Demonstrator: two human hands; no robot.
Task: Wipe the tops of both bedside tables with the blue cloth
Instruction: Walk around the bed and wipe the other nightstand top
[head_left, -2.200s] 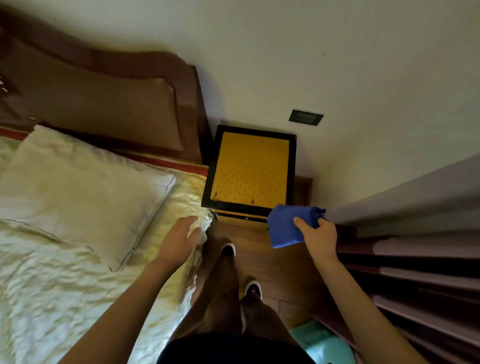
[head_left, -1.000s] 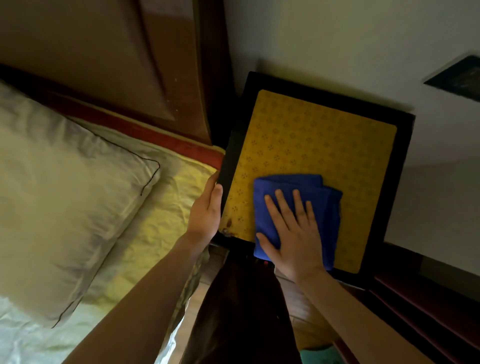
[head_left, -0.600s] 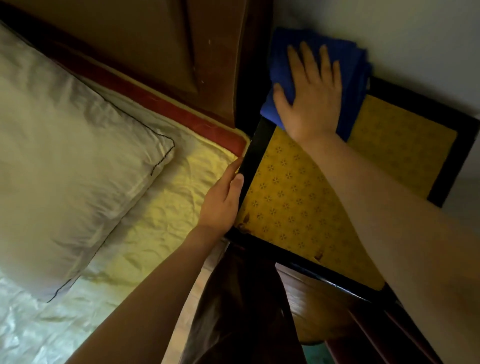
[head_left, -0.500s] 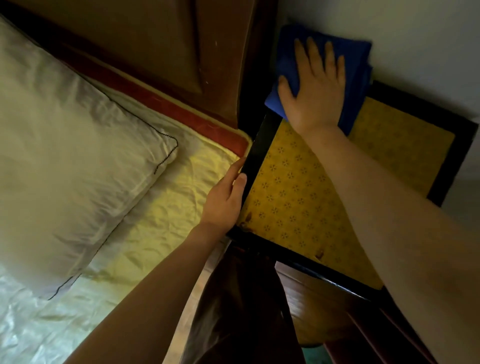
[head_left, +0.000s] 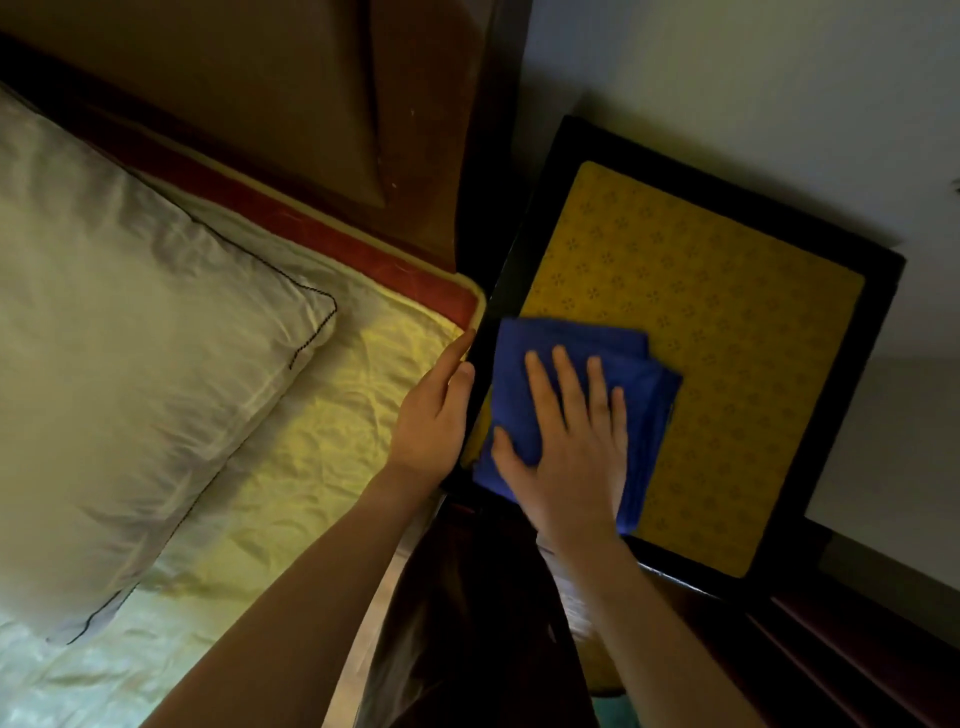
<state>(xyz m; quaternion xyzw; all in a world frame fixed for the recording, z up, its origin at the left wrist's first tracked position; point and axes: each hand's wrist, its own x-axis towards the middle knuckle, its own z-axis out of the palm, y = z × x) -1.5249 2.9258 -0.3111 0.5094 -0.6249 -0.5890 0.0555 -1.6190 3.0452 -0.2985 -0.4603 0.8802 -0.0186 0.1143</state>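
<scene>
A bedside table (head_left: 727, 322) with a yellow patterned top and a black frame stands against the wall, right of the bed. The folded blue cloth (head_left: 530, 364) lies on its near left corner. My right hand (head_left: 571, 447) presses flat on the cloth with fingers spread. My left hand (head_left: 434, 421) rests against the table's left black edge, fingers extended along it and holding nothing. Only this one bedside table is in view.
The bed with a yellow cover (head_left: 311, 426) and a white pillow (head_left: 130, 338) fills the left. A dark wooden headboard (head_left: 311, 104) rises behind it. The pale wall (head_left: 753, 93) backs the table. My dark trousers (head_left: 467, 623) are below.
My right hand has dragged the blue cloth from the table's far left corner back to its near left corner. My left hand stays on the table's left edge.
</scene>
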